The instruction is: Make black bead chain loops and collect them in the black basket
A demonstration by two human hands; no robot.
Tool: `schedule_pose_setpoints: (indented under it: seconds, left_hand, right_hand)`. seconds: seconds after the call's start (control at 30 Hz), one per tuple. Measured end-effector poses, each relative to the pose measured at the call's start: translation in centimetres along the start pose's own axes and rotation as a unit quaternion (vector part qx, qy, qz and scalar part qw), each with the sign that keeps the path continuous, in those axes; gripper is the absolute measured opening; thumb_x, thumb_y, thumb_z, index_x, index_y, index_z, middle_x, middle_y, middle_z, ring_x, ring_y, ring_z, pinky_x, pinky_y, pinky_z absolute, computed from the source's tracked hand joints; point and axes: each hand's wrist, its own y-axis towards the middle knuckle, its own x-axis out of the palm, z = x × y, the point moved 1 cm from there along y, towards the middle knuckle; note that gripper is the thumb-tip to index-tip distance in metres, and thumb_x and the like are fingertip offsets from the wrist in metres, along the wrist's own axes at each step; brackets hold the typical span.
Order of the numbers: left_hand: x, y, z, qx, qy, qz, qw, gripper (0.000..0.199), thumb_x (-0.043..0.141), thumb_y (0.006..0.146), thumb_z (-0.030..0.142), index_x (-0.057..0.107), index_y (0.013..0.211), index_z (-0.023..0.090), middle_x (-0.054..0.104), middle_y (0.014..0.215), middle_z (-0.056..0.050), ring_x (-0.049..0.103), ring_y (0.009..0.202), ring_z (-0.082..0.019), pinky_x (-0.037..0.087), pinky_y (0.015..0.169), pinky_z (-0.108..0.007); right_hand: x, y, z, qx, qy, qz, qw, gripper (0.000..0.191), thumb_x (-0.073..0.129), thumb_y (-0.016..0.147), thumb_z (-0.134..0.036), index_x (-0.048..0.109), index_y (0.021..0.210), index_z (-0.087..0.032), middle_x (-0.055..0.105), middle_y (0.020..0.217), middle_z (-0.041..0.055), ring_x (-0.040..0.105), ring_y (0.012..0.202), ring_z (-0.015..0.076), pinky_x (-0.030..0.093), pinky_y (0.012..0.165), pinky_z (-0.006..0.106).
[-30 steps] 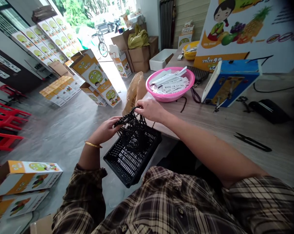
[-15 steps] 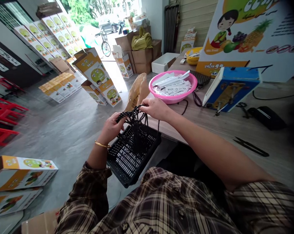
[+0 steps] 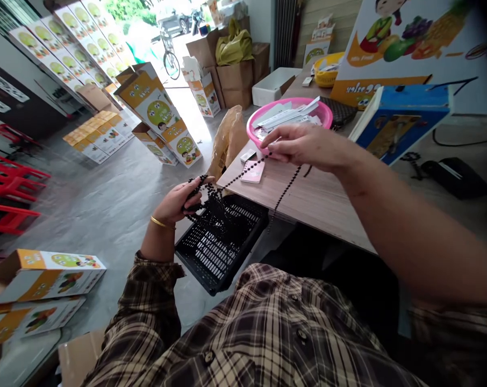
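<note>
Grey polished floor (image 3: 102, 177) fills the left of the scene, and a long pale wooden table (image 3: 308, 199) runs from the near right toward the far end. Beyond the table stands a large white poster board (image 3: 405, 48) printed with a cartoon figure and fruit. Yellow-and-white cardboard cartons (image 3: 158, 115) lean in rows across the far floor, with more lying flat at the near left (image 3: 45, 277). Brown cardboard boxes (image 3: 235, 80) are stacked in the distance. A black slotted plastic crate (image 3: 223, 250) sits tilted just below the table's near edge, and a crumpled tan paper bag (image 3: 227, 142) stands beyond it. On the table, a round pink plastic basin (image 3: 289, 115) holds white paper labels (image 3: 287, 115), and a small pink card (image 3: 252, 171) lies near its rim.

A black bead strand (image 3: 215, 207) is heaped over the crate, not far above its slots. The left hand (image 3: 166, 201) is curled closed around a bunch of it. One length rises to the right hand (image 3: 303, 145), whose thumb and fingertips seem pressed together on the beads, though the view there is poor. Another length hangs beyond the table edge.
</note>
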Motion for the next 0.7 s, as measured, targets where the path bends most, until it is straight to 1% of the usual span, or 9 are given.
schedule_pose_setpoints:
  seconds: [0.1, 0.17, 0.23, 0.37, 0.47, 0.53, 0.6, 0.63, 0.7]
  left_hand:
    - [0.0, -0.1, -0.2, -0.003, -0.019, -0.017, 1.0, 0.061, 0.062, 0.093, 0.051, 0.057, 0.141, 0.013, 0.027, 0.043, 0.011, 0.018, 0.036, -0.006, 0.016, 0.034, -0.014]
    - [0.3, 0.0, 0.0, 0.0, -0.028, -0.035, 0.999, 0.058, 0.06, 0.094, 0.05, 0.058, 0.14, 0.014, 0.026, 0.043, 0.01, 0.017, 0.037, -0.007, 0.017, 0.034, -0.015]
    - [0.8, 0.0, 0.4, 0.001, -0.032, -0.049, 0.998, 0.054, 0.057, 0.096, 0.049, 0.061, 0.137, 0.013, 0.024, 0.042, 0.01, 0.016, 0.037, -0.007, 0.018, 0.034, -0.016]
    - [1.9, -0.2, 1.9, 0.022, 0.001, -0.054, 0.998, 0.046, 0.051, 0.098, 0.046, 0.07, 0.122, 0.012, 0.021, 0.039, 0.009, 0.015, 0.037, -0.007, 0.017, 0.035, -0.017]
    - [2.3, -0.5, 3.4, 0.046, 0.092, -0.043, 0.994, 0.044, 0.048, 0.099, 0.046, 0.075, 0.104, 0.011, 0.022, 0.038, 0.007, 0.018, 0.037, -0.007, 0.02, 0.037, -0.018]
    - [2.5, -0.5, 4.2, 0.048, 0.181, -0.025, 0.982, 0.044, 0.05, 0.098, 0.047, 0.076, 0.097, 0.011, 0.027, 0.039, 0.006, 0.024, 0.039, -0.007, 0.023, 0.039, -0.018]
    - [2.6, -0.2, 4.7, 0.039, 0.258, -0.008, 0.965, 0.042, 0.052, 0.097, 0.048, 0.075, 0.096, 0.012, 0.032, 0.042, 0.004, 0.028, 0.04, -0.007, 0.024, 0.04, -0.019]
    - [2.6, 0.0, 4.9, 0.034, 0.282, -0.003, 0.959, 0.042, 0.054, 0.097, 0.048, 0.075, 0.097, 0.013, 0.034, 0.043, 0.004, 0.03, 0.041, -0.007, 0.024, 0.04, -0.019]
    - [2.8, 0.4, 5.0, 0.033, 0.296, -0.002, 0.955, 0.042, 0.054, 0.097, 0.05, 0.075, 0.097, 0.013, 0.034, 0.044, 0.004, 0.03, 0.041, -0.007, 0.025, 0.04, -0.019]
  right_hand:
    - [-1.2, -1.2, 0.5, 0.001, 0.033, -0.007, 0.999, 0.025, 0.06, 0.099, -0.026, 0.064, 0.116, -0.008, 0.057, 0.078, 0.0026, 0.049, 0.061, 0.0056, 0.037, 0.056, 0.019]
    - [-0.9, -1.6, 1.1, 0.011, 0.052, -0.003, 0.999, 0.023, 0.059, 0.099, -0.025, 0.063, 0.114, -0.008, 0.059, 0.08, 0.0038, 0.05, 0.059, 0.0054, 0.035, 0.052, 0.017]
    - [0.1, -1.7, 2.2, 0.028, 0.068, -0.006, 0.997, 0.021, 0.06, 0.097, -0.023, 0.063, 0.112, -0.009, 0.062, 0.084, 0.0061, 0.053, 0.059, 0.0079, 0.036, 0.048, 0.017]
    - [4.2, -1.6, 5.3, 0.092, 0.055, -0.064, 0.992, 0.019, 0.05, 0.096, -0.011, 0.061, 0.112, -0.013, 0.064, 0.09, 0.0065, 0.058, 0.059, 0.0103, 0.037, 0.041, 0.018]
    - [7.8, -1.7, 7.3, 0.145, 0.041, -0.123, 0.981, 0.025, 0.046, 0.094, -0.002, 0.055, 0.114, -0.013, 0.065, 0.094, 0.006, 0.059, 0.058, 0.0101, 0.04, 0.04, 0.018]
    - [10.1, -1.9, 8.0, 0.159, 0.055, -0.177, 0.97, 0.021, 0.05, 0.095, -0.005, 0.053, 0.114, -0.013, 0.064, 0.094, 0.0063, 0.06, 0.058, 0.0108, 0.042, 0.039, 0.019]
    - [12.1, -2.1, 8.2, 0.151, 0.097, -0.218, 0.959, 0.012, 0.051, 0.101, -0.013, 0.051, 0.113, -0.013, 0.064, 0.093, 0.0061, 0.061, 0.06, 0.0111, 0.044, 0.04, 0.018]
    - [12.9, -2.1, 8.2, 0.145, 0.126, -0.223, 0.956, 0.008, 0.049, 0.104, -0.017, 0.051, 0.111, -0.013, 0.064, 0.092, 0.006, 0.061, 0.06, 0.0108, 0.044, 0.041, 0.018]
    - [14.0, -2.0, 7.9, 0.136, 0.182, -0.192, 0.955, 0.006, 0.044, 0.106, -0.019, 0.048, 0.107, -0.014, 0.064, 0.09, 0.0051, 0.061, 0.06, 0.0099, 0.045, 0.042, 0.017]
